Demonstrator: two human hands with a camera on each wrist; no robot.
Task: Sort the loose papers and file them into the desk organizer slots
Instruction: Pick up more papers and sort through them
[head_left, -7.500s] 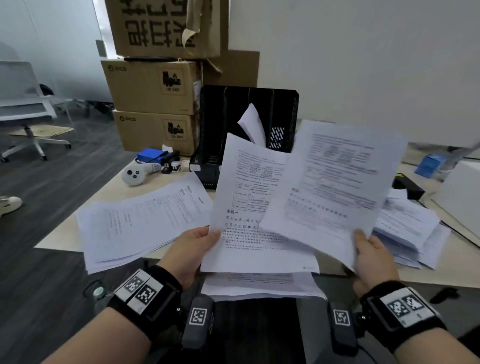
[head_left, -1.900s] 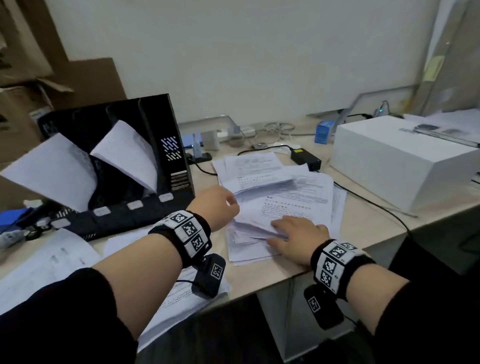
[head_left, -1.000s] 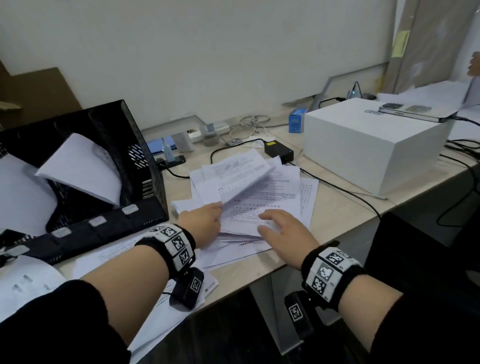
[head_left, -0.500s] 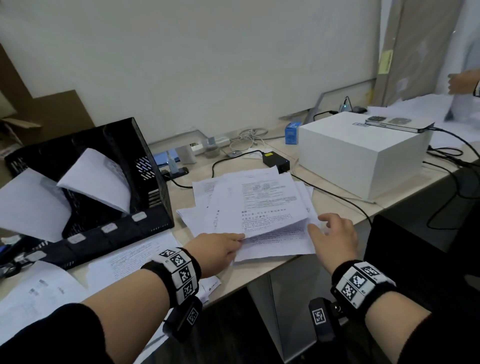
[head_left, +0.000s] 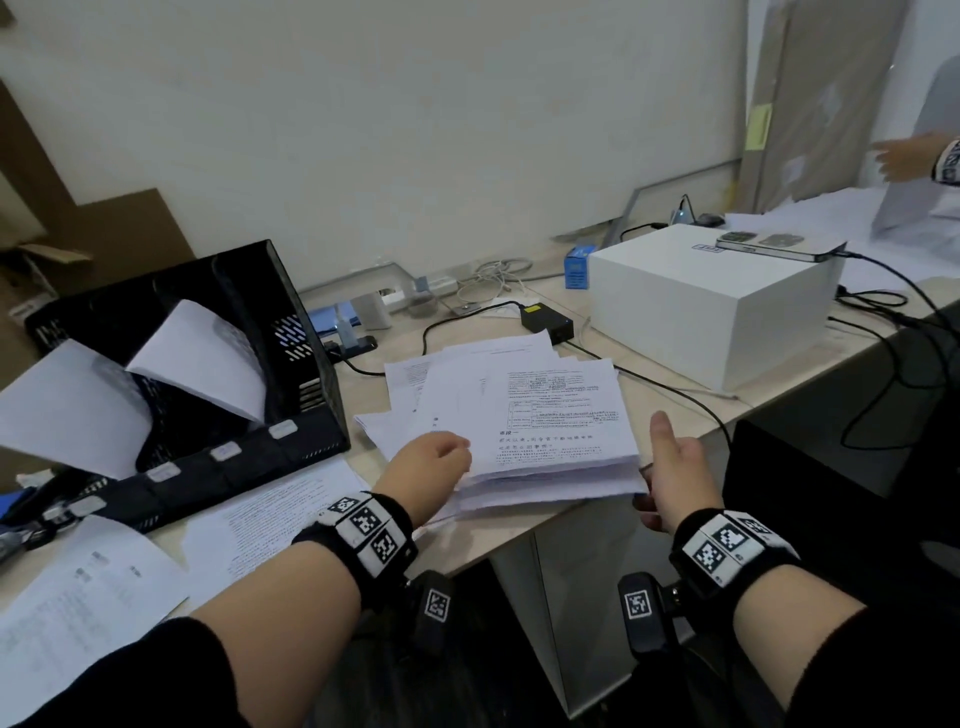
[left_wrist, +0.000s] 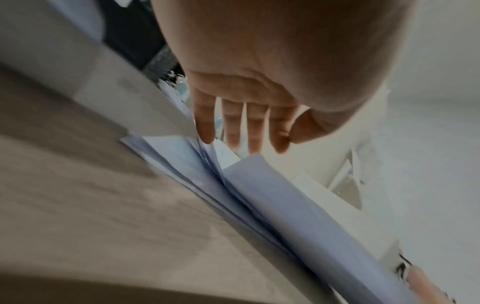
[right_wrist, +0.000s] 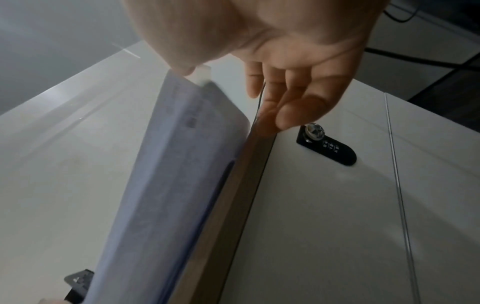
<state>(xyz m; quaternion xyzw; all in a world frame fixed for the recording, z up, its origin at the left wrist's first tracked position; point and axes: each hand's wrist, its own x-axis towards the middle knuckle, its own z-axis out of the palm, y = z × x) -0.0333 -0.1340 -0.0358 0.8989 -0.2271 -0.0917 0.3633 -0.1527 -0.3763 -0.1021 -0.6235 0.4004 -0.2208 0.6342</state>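
The stack of printed papers (head_left: 550, 436) is sitting at the desk's front edge, a bit fanned out. The black mesh organizer (head_left: 291, 332) is standing to its left, two white sheets (head_left: 208, 353) leaning in its slots.

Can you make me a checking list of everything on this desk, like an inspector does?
Surface: beige desk, mostly covered.
Job's things: paper stack at the desk edge; black organizer with sheets in two slots; more loose sheets at left.
Clutter: white box, phone on it, blue carton.
Grippers: left hand and right hand flank the stack.
Cables: black power brick and cords.
Surroundings: white wall, cardboard, another person's hand.
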